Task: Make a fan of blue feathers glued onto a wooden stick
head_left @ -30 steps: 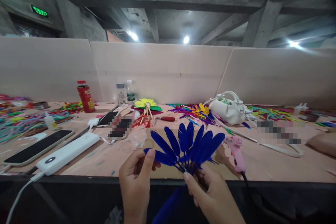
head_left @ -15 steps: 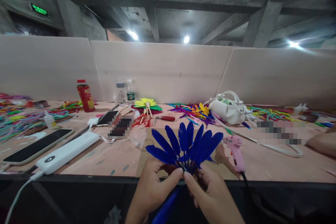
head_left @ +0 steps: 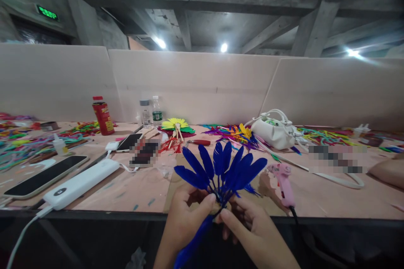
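A fan of blue feathers spreads upward in front of me at the table's front edge. Its quills meet at a small tan base, partly hidden by my fingers. My left hand is closed on the left of that base, thumb pressed near the quills. On the lower right, my right hand pinches the base between thumb and fingers. Another blue feather hangs downward between my wrists. Right of the fan lies a pink glue gun, its black cord dropping over the edge.
Left are a white power bank, a phone and a red bottle. Behind the fan lie a yellow feather flower, a red-handled tool and loose coloured feathers. A white handbag sits back right; another person's arm rests far right.
My right hand has shifted slightly down and right, away from my left thumb, showing more of the tan base. The hanging feather has swung left. The fan has tilted slightly.
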`<state>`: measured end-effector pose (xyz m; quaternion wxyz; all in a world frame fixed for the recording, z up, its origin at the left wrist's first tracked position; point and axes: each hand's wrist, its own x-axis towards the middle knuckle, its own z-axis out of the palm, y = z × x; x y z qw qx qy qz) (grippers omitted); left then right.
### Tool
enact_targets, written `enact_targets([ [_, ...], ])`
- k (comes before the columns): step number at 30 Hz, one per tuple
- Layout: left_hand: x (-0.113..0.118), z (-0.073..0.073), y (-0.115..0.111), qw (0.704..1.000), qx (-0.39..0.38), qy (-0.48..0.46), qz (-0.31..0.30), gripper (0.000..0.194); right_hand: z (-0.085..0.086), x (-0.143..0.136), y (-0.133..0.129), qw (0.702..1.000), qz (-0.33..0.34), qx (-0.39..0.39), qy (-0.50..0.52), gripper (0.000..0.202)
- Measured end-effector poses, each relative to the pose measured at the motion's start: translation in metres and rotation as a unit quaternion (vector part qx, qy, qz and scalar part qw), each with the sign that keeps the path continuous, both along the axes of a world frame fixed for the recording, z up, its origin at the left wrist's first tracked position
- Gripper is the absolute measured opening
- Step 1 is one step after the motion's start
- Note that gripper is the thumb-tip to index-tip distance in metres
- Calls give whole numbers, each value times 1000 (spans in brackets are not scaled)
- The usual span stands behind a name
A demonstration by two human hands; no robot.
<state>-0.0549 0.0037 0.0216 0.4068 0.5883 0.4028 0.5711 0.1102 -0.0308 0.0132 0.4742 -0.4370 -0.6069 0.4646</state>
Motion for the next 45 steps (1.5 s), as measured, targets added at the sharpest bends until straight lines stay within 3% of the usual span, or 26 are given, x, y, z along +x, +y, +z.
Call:
enact_targets([
  [3,-5,-5,3,999,1,-20,-40,20,-1,5,0,1000,3,-9,-1,47],
  [6,-13,-8,4,996,-14,17,-83,29,-2,5,-1,1000,6,3,-7,48],
  [10,-22,-16,8,994,-27,102,-37,32,-3,4,0,1000,8,18,-10,49],
  [14,-19,-22,11,997,-42,65,-23,29,-2,3,1,999,31,17,-21,48],
  [19,-9,-15,15,998,-51,11,-45,21,4,2,3,997,68,1,-20,42],
  [23,-6,-8,22,997,-48,-22,-55,27,2,6,2,997,68,2,-44,34],
  [30,-13,4,14,985,-70,-27,-158,22,-2,13,0,990,86,-1,-113,26],
  [36,-20,2,11,985,-99,-47,-131,36,6,14,-3,982,100,-9,-163,29],
  [41,-39,-11,15,987,-118,-95,-61,25,12,27,-6,977,73,25,-197,31],
  [45,-48,-12,17,989,-100,-111,-16,24,8,34,-7,975,67,34,-209,31],
])
